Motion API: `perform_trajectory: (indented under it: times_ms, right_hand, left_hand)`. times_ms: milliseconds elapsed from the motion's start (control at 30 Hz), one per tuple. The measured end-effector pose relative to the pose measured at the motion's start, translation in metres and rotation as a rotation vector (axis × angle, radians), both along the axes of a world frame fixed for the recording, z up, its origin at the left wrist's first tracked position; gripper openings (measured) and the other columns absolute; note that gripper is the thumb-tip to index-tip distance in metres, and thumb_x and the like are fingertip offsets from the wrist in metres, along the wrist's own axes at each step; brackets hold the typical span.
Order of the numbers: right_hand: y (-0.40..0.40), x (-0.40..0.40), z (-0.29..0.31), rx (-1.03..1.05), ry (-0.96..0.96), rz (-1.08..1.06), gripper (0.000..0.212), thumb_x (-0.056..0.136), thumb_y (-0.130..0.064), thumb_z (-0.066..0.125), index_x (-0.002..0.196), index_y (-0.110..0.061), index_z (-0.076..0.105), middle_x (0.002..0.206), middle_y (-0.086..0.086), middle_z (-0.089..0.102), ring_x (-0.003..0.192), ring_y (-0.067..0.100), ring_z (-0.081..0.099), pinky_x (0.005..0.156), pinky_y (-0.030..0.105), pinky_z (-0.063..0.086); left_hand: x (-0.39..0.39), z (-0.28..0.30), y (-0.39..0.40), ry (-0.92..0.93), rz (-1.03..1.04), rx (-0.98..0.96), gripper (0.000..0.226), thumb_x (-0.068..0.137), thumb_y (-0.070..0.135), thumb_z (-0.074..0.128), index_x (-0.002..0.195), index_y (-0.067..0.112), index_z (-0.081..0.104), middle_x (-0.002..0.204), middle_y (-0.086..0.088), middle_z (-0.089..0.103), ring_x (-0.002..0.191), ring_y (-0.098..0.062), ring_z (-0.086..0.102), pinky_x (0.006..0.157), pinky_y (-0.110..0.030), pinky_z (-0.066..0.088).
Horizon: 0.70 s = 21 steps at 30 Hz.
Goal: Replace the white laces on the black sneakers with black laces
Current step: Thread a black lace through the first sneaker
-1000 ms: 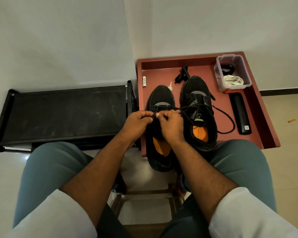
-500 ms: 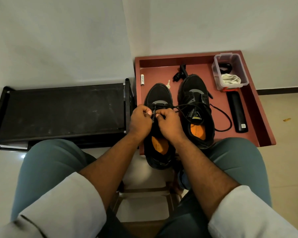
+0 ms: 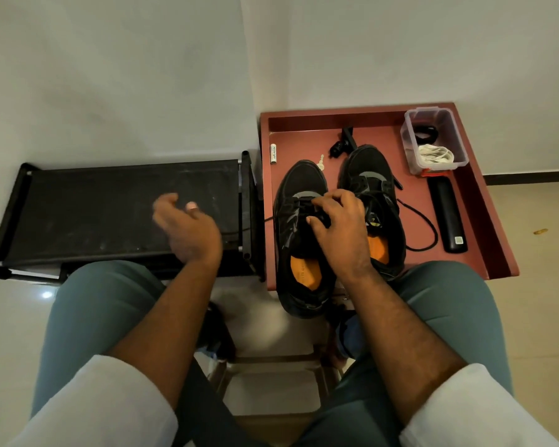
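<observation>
A red-brown tray table (image 3: 484,221) stands in the corner of a room with pale walls and a light tiled floor, a dark skirting strip running along the wall to its right. Left of it, touching or nearly so, sits a low black rack (image 3: 78,204) with a dusty fabric top. The person sits facing both, knees in teal trousers, white sleeves rolled at the forearms.

Two black sneakers stand side by side on the tray, toes toward the wall, orange insoles showing. The left sneaker (image 3: 300,195) overhangs the near edge of the tray; the right sneaker (image 3: 368,169) lies just beside it. The right hand (image 3: 342,227) rests over the gap between them, fingers curled down onto the eyelet area of the left sneaker, pinching the black lace (image 3: 423,227) there. That lace also trails in a loop across the tray to the right of the right sneaker. The left hand (image 3: 188,230) is well off to the left, over the rack, blurred; a thin dark strand runs from the left sneaker toward it, but whether its fingers grip that strand cannot be told.

A clear plastic box (image 3: 433,140) in the far right corner holds white laces (image 3: 436,154). A black bar-shaped object (image 3: 447,217) lies below it, bearing a small white label too small to read. A small white tube (image 3: 273,153) near the tray's left wall carries print that is not legible.
</observation>
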State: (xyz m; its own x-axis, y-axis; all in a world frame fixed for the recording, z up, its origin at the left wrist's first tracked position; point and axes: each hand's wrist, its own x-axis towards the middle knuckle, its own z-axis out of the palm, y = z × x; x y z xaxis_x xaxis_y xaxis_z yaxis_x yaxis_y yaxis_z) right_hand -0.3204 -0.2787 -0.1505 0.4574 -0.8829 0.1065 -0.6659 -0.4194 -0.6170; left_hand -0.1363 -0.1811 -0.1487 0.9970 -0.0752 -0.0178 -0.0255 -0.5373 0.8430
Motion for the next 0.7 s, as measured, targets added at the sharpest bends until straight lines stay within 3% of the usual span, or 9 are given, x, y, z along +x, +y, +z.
perform_trajectory:
  times_ms: [33, 100, 200, 300, 367, 467, 533, 567, 700]
  right_hand:
    - [0.001, 0.0, 0.003, -0.03, -0.005, 0.003, 0.034, 0.083, -0.016, 0.074, 0.117, -0.011, 0.068, 0.118, 0.008, 0.053, 0.116, 0.024, 0.044, 0.094, 0.023, 0.037]
    - [0.004, -0.003, 0.009, -0.087, 0.013, 0.005, 0.031, 0.082, -0.015, 0.075, 0.112, -0.01, 0.069, 0.112, 0.008, 0.055, 0.109, 0.026, 0.047, 0.088, 0.027, 0.043]
    - [0.006, -0.009, 0.013, -0.073, 0.147, 0.021, 0.026, 0.084, -0.024, 0.073, 0.107, -0.013, 0.069, 0.105, 0.005, 0.057, 0.1, 0.024, 0.051, 0.082, 0.035, 0.05]
    - [0.009, -0.016, 0.013, 0.09, 0.243, 0.058, 0.03, 0.087, -0.031, 0.069, 0.114, -0.019, 0.066, 0.108, -0.001, 0.06, 0.102, 0.017, 0.056, 0.081, 0.029, 0.048]
    - [0.01, -0.02, 0.014, 0.158, 0.206, 0.036, 0.029, 0.088, -0.028, 0.069, 0.115, -0.019, 0.066, 0.108, -0.003, 0.062, 0.097, 0.013, 0.058, 0.078, 0.023, 0.044]
    - [0.008, -0.022, 0.015, 0.181, 0.158, -0.009, 0.027, 0.088, -0.025, 0.069, 0.113, -0.016, 0.068, 0.109, -0.001, 0.065, 0.097, 0.014, 0.06, 0.08, 0.025, 0.047]
    - [0.008, -0.021, 0.015, 0.18, 0.161, -0.013, 0.026, 0.088, -0.024, 0.07, 0.112, -0.016, 0.068, 0.108, -0.001, 0.064, 0.096, 0.014, 0.06, 0.078, 0.023, 0.045]
    - [0.008, -0.021, 0.014, 0.178, 0.165, -0.014, 0.025, 0.088, -0.025, 0.07, 0.111, -0.016, 0.068, 0.107, -0.001, 0.064, 0.094, 0.013, 0.06, 0.075, 0.022, 0.043]
    - [0.007, -0.017, 0.011, 0.16, 0.187, -0.018, 0.023, 0.087, -0.034, 0.069, 0.102, -0.017, 0.067, 0.099, -0.002, 0.062, 0.088, 0.015, 0.06, 0.072, 0.028, 0.049]
  left_hand:
    - [-0.011, -0.001, -0.004, -0.089, -0.208, 0.02, 0.03, 0.097, 0.007, 0.05, 0.127, 0.012, 0.049, 0.129, -0.006, 0.051, 0.101, -0.01, 0.052, 0.083, -0.022, 0.045]
    - [-0.032, -0.008, -0.017, -0.043, -0.59, 0.028, 0.032, 0.096, 0.006, 0.051, 0.127, 0.014, 0.054, 0.121, -0.002, 0.057, 0.107, -0.012, 0.057, 0.091, -0.032, 0.053]
    - [-0.054, -0.016, -0.031, 0.152, -0.869, 0.073, 0.025, 0.095, 0.015, 0.059, 0.12, 0.014, 0.062, 0.091, 0.005, 0.064, 0.088, -0.016, 0.065, 0.082, -0.042, 0.057]
    - [-0.056, -0.018, -0.032, 0.141, -0.868, 0.088, 0.007, 0.093, 0.016, 0.063, 0.091, 0.013, 0.069, 0.078, 0.003, 0.065, 0.077, -0.014, 0.063, 0.073, -0.029, 0.055]
    - [-0.045, -0.017, -0.024, 0.12, -0.85, 0.129, 0.013, 0.094, 0.015, 0.06, 0.083, 0.018, 0.066, 0.077, 0.005, 0.063, 0.075, -0.01, 0.061, 0.066, -0.016, 0.048]
    - [-0.011, -0.025, 0.006, 0.126, -0.619, 0.301, 0.01, 0.096, 0.014, 0.057, 0.093, 0.019, 0.065, 0.093, -0.003, 0.066, 0.085, -0.018, 0.063, 0.075, -0.029, 0.053]
    - [0.011, -0.026, 0.029, 0.142, -0.399, 0.43, 0.013, 0.095, 0.016, 0.057, 0.102, 0.016, 0.068, 0.109, -0.011, 0.066, 0.099, -0.03, 0.064, 0.083, -0.038, 0.05]
    - [0.013, -0.025, 0.033, 0.126, -0.387, 0.454, 0.017, 0.095, 0.018, 0.058, 0.109, 0.016, 0.067, 0.117, -0.012, 0.064, 0.106, -0.033, 0.062, 0.087, -0.04, 0.048]
    - [-0.038, 0.0, -0.012, 0.045, -0.835, 0.224, 0.044, 0.096, 0.016, 0.059, 0.138, 0.02, 0.051, 0.137, -0.003, 0.053, 0.124, -0.017, 0.051, 0.102, -0.036, 0.045]
